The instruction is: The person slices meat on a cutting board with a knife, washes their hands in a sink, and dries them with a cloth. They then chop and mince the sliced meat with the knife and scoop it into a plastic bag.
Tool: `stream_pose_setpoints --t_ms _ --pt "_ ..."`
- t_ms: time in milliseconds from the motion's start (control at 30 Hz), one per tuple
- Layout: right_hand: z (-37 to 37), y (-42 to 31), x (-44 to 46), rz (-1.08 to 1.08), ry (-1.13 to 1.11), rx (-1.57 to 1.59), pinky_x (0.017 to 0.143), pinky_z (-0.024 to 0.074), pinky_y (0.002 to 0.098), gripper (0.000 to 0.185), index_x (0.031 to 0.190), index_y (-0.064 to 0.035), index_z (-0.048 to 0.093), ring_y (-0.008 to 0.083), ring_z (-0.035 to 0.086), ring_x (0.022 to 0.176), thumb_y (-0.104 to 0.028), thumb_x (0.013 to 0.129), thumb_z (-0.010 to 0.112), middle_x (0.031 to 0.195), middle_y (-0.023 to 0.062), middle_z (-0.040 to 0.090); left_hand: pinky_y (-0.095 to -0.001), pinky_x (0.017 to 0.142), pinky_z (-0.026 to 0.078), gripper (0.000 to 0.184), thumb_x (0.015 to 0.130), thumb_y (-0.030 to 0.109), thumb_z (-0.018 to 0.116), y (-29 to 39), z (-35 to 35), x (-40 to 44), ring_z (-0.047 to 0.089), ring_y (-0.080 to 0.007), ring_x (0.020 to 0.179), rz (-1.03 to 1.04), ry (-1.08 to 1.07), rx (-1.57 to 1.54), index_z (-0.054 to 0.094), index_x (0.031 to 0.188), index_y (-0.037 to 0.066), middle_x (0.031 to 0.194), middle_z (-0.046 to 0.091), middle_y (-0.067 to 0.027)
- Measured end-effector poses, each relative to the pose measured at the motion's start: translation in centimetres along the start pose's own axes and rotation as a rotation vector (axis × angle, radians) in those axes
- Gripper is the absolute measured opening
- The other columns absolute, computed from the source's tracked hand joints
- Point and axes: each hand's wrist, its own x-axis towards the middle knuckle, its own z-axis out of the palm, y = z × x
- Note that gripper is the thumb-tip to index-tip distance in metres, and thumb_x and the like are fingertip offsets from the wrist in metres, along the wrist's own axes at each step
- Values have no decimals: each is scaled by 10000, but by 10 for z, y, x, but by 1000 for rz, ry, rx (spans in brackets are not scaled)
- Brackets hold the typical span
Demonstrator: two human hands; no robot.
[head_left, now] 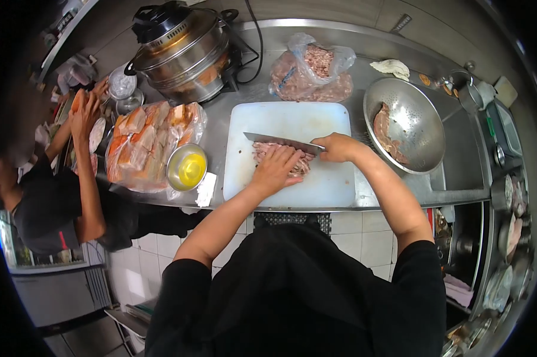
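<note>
the left hand point(275, 169) lies flat, gripping nothing, on a pile of cut meat point(303, 168), hiding part of it. to its right, the right hand point(338, 147) is wrapped around the handle of a broad knife point(274, 140), its blade reaching left, just past the left fingertips. beneath both hands is a white cutting board point(244, 184) on a steel counter point(218, 152); pale floor tiles point(363, 238) show below the forearms. left of the left hand: a steel bowl point(174, 160) of something yellow point(191, 170), then orange-and-white blocks point(143, 140) in clear plastic. right of the right hand: a colander point(423, 119) with a strip of meat point(389, 140). beyond the hands: bagged minced meat point(317, 62), and, farther left, a large lidded cooker point(188, 65) before the wall point(340, 9). well left of the left hand, another person point(48, 202) holds something orange point(78, 101).
</note>
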Motion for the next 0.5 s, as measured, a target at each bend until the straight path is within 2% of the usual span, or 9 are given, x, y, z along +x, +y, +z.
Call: stream_pose_setpoints --t_ms 167,233,333,433,500 --pt "-13 -7 16 -107 -117 -69 934 535 465 478 1333 -235 667 364 704 1029 -257 855 676 1068 187 748 -510 1163 348 775 800 444 799 27 1 -11 513 -330 1305 -179 12 79 533 1418 62 1360 568 -154" --pt "-9 -3 23 -174 -69 -98 864 543 475 497 1333 -218 659 379 712 917 -241 837 676 966 186 752 -512 1165 346 770 803 439 798 32 1 -12 506 -325 1315 -222 19 95 533 1421 62 1373 559 -153" --pt "-5 1 27 -209 -43 -81 865 546 476 498 1337 -219 657 376 713 922 -235 839 667 973 187 752 -516 1178 334 776 811 452 793 32 2 -10 495 -320 1330 -249 15 106 529 1429 64 1393 543 -150" --pt "2 0 15 -111 27 -8 910 542 473 461 1320 -241 667 370 707 994 -256 860 659 1051 185 750 -507 1205 295 785 857 496 739 29 2 -9 454 -310 1384 -234 -20 91 493 1475 79 1446 527 -144" --pt "2 -3 -3 -63 92 18 901 544 482 454 1319 -234 662 378 707 985 -254 865 649 1041 186 750 -511 1222 269 792 874 522 720 27 -1 -9 441 -323 1403 -233 -68 32 486 1480 68 1447 531 -147"
